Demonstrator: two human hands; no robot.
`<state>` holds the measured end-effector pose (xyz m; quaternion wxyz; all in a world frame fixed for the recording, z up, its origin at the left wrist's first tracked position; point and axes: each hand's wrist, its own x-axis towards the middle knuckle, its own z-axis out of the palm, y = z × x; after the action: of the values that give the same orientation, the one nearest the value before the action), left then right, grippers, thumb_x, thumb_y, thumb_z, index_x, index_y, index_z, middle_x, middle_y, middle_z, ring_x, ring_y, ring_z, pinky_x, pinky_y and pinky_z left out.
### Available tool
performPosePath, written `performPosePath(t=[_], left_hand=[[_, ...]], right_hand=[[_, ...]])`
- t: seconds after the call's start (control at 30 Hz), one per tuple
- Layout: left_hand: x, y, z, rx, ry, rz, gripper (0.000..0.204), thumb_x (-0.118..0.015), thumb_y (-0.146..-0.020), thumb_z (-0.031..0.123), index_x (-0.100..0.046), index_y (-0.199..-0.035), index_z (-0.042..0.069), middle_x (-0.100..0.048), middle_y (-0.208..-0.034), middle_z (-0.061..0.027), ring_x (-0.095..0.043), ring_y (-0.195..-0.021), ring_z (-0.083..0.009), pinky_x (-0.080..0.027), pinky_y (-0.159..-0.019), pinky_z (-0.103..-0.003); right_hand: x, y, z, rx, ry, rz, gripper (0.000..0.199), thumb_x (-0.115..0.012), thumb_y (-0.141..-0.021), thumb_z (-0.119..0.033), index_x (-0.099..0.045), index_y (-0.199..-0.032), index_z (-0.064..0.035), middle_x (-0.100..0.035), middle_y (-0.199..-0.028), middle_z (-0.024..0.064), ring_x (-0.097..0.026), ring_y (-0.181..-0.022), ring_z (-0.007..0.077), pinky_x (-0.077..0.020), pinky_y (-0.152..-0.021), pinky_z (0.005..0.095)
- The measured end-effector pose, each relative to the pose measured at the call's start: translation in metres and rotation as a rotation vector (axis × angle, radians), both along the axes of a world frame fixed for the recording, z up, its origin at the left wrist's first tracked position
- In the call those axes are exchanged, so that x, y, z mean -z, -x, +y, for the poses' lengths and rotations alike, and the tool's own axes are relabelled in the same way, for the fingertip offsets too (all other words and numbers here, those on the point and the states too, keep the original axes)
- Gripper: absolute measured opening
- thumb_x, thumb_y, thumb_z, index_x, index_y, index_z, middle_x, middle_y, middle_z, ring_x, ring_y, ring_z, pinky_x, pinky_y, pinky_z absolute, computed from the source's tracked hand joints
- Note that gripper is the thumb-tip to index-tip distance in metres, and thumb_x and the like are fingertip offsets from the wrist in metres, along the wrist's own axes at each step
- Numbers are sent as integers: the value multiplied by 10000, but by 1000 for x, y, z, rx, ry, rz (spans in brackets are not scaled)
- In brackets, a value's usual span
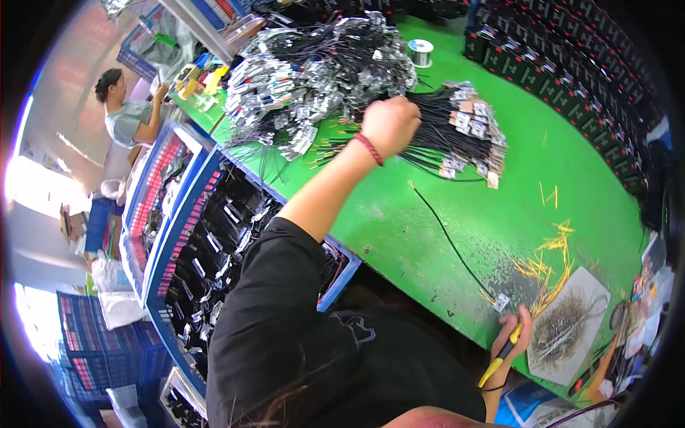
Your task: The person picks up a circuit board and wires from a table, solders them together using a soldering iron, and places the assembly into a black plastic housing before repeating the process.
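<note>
My left hand [391,127], a red braided band at its wrist, reaches across the green table to a bundle of black cables [435,132]. Its fingers are curled at the near end of the bundle, with the fingertips hidden. At the table's lower right, my right hand [515,334] is closed round a tool with a yellow-and-black handle [501,357]; its working end is not plain to see. Just beyond these fingers lies a single black cable [451,232] with a white label [501,302] at its near end. Strewn beside it are thin yellow offcuts [549,267].
A big heap of labelled cables [314,78] covers the far left of the table, near a solder spool [420,53]. Stacked black units [564,78] line the far right. A grey plate with dark debris [571,324] lies lower right. Blue crates [182,242] stand left; a person [128,110] works beyond.
</note>
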<state>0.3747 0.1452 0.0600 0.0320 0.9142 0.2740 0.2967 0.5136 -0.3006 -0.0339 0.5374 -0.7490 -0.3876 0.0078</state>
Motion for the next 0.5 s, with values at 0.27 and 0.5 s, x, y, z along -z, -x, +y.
performPosePath(t=[0.27,0.5], left_hand=[[-82,160,92,-535,-491,29,336,-664,-773,191,-655,-1096,99,-576,-1211,-131,-516,-1139,-315,-438,-931,-427],[-93,191,115,-359,-264,9,286,-695,-743,211,-689,-990,67,-641,-1077,-128,-595,-1037,-294,-464,-919,-393]], right_hand=[[-9,5,-1,41,82,61,282,-523,-936,-117,-548,-1178,27,-517,-699,33,-483,-591,101,-405,-545,235],[-21,8,5,23,183,68,268,-516,-927,-94,-561,-1171,7,-525,-684,39,-497,-595,102,-405,-556,231]])
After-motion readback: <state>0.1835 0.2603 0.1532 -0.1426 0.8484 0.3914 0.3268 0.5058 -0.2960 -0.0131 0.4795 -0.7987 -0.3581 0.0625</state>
